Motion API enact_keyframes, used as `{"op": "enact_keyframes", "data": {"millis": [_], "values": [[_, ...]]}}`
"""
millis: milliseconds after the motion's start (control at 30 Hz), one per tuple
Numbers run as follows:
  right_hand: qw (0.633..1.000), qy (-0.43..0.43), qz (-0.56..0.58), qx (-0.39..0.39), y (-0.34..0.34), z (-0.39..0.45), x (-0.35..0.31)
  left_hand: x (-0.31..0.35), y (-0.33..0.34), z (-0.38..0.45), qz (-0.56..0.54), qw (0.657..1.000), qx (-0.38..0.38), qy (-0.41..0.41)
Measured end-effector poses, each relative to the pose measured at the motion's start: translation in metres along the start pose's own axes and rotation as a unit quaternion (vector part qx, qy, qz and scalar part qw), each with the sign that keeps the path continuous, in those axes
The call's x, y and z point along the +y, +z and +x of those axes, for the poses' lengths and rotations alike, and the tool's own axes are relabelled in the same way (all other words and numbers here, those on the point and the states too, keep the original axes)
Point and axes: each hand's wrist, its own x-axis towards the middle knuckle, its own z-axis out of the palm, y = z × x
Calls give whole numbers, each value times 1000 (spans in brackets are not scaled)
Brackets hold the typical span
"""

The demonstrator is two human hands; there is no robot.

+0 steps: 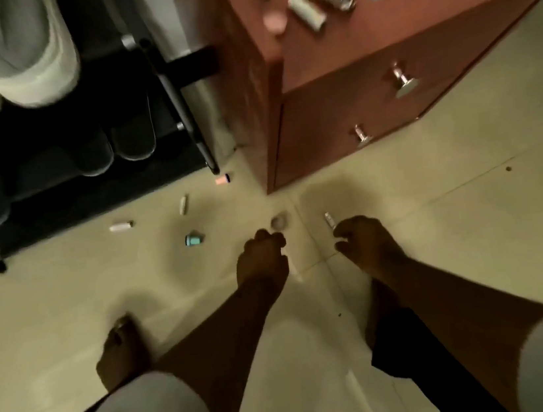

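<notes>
Small cosmetic items lie scattered on the tiled floor: a pink tube, a beige tube, a white tube, a teal jar and a round grey lid. My left hand reaches down just below the grey lid, its fingers curled round a white stick that pokes out on its right side. My right hand hovers low with loosely curled fingers, its fingertips right beside a small silver tube; it holds nothing that I can see.
A reddish wooden dresser with metal knobs stands at the upper right, with several bottles and jars on top. A black shoe rack with shoes fills the left. My bare foot stands on the floor at lower left.
</notes>
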Motion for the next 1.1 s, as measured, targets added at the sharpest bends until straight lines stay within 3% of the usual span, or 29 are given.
{"op": "enact_keyframes", "data": {"millis": [300, 467, 567, 733, 800, 1000, 1100], "values": [[989, 55, -103, -88, 70, 98, 59, -26, 59, 112, 107, 988, -99, 51], [990, 19, -135, -24, 84, 108, 71, -23, 76, 132, 140, 985, -39, 94], [991, 13, -125, -38, 77, 96, 60, -17, 68, 121, 140, 985, -48, 86], [997, 0, -60, -48, 16, 51, 28, 32, 2, 68, 68, 993, -5, 94], [999, -26, -38, -19, -28, 29, 11, 59, -34, 43, 49, 992, 17, 118], [977, -71, 72, 190, -168, -15, -39, 158, -144, -24, 50, 960, 126, 244], [949, -131, 114, 264, -235, -2, -54, 211, -204, -24, 30, 917, 231, 324]]}}
